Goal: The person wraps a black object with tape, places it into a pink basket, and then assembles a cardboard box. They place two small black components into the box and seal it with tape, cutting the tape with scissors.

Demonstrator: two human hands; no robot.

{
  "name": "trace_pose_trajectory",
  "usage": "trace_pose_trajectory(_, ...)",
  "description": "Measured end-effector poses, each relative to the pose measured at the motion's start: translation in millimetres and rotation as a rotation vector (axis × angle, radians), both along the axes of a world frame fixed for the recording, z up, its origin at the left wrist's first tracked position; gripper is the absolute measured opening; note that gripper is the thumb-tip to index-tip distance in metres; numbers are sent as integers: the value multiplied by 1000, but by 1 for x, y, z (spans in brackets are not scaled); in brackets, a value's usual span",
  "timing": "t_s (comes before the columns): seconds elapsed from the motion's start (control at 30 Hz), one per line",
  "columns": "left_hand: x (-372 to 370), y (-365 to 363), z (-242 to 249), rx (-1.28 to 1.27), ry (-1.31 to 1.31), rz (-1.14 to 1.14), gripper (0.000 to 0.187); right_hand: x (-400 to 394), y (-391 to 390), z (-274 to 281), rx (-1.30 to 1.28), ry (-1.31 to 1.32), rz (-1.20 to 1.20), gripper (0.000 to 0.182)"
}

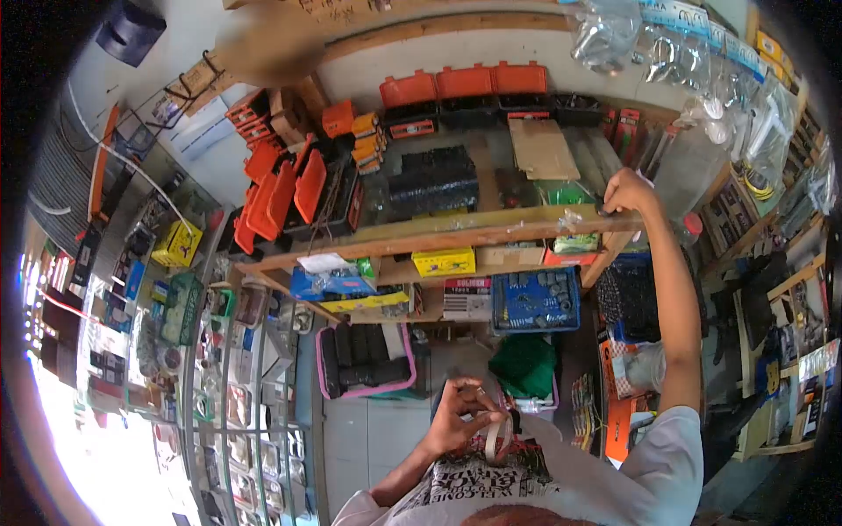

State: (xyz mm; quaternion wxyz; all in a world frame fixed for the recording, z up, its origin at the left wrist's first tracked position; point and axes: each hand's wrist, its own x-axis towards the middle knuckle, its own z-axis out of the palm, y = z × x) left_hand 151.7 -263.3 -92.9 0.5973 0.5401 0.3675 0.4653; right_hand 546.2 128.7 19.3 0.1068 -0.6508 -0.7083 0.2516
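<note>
My left hand (462,416) is held in front of my chest, its fingers pinched on a pale ring-shaped band (496,438) that looks like a narrow roll of tape. A small dark thing shows just beside the band. My right arm stretches forward to the right end of the wooden counter (517,225). There my right hand (628,191) is closed, fingers bent down at the counter's edge by a small dark object (605,210). What that object is, I cannot make out. Near this hand lie a cardboard piece (542,149) and a green packet (566,192).
Black cases with orange lids (437,86) line the counter's back and left. Beneath it are a blue tray (536,300) and a yellow box (444,262). A pink-rimmed basket (366,360) stands on the floor. Glass shelves (226,430) rise at left; plastic bags hang at upper right.
</note>
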Motion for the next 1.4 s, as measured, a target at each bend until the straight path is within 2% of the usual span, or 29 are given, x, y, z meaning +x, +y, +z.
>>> trace_pose_trajectory(0.1,-16,19,1,39,-12,-32,62,-2,-4,4,-53,-20,-19,21)
trace_pose_trajectory(0.2,-33,36,2,59,58,69,62,-15,-40,1,515,-127,-4,21)
trace_pose_trajectory(0.27,-45,54,3,42,-39,152,61,-62,-95,19,504,233,31,18)
trace_pose_trajectory(0.3,-48,67,5,36,-93,195,61,-106,-144,35,223,523,3,18)
trace_pose_trajectory(0.33,-52,80,3,12,-136,258,61,-130,-172,20,33,559,160,21)
trace_pose_trajectory(0.37,-55,95,-3,-15,-181,319,60,-156,-196,1,93,640,482,27)
trace_pose_trajectory(0.4,-58,106,-5,-47,-222,377,60,-190,-224,13,-104,630,529,26)
trace_pose_trajectory(0.43,-57,118,10,13,-232,429,60,-215,-239,2,-57,611,607,38)
trace_pose_trajectory(0.47,-58,133,21,90,-206,446,60,-235,-245,-23,177,528,718,46)
trace_pose_trajectory(0.5,-59,145,30,157,-178,462,60,-250,-248,-26,329,361,690,43)
trace_pose_trajectory(0.6,-65,182,56,356,-104,496,58,-268,-224,-34,510,415,680,35)
trace_pose_trajectory(0.67,-75,206,80,519,95,516,57,-266,-210,-15,499,440,578,27)
trace_pose_trajectory(0.7,-82,217,88,473,56,483,57,-260,-202,1,542,365,553,26)
trace_pose_trajectory(0.73,-88,226,94,419,16,449,57,-259,-186,13,655,419,517,22)
trace_pose_trajectory(0.77,-95,232,99,399,34,353,59,-243,-169,-6,551,400,465,23)
trace_pose_trajectory(0.8,-100,239,105,388,48,254,62,-236,-159,9,504,369,444,22)
trace_pose_trajectory(0.83,-100,241,116,411,112,185,65,-231,-150,13,561,452,426,22)
trace_pose_trajectory(0.9,-98,253,116,422,30,17,69,-218,-135,15,499,458,414,26)
trace_pose_trajectory(1.0,-94,265,105,392,40,-142,73,-197,-114,8,519,467,424,27)
trace_pose_trajectory(1.03,-93,268,100,368,51,-187,74,-191,-112,11,456,471,391,25)
trace_pose_trajectory(1.17,-92,261,77,388,211,-230,81,-165,-94,-3,397,344,371,26)
trace_pose_trajectory(1.4,-117,252,81,283,61,-312,68,-149,-78,-20,400,184,338,29)
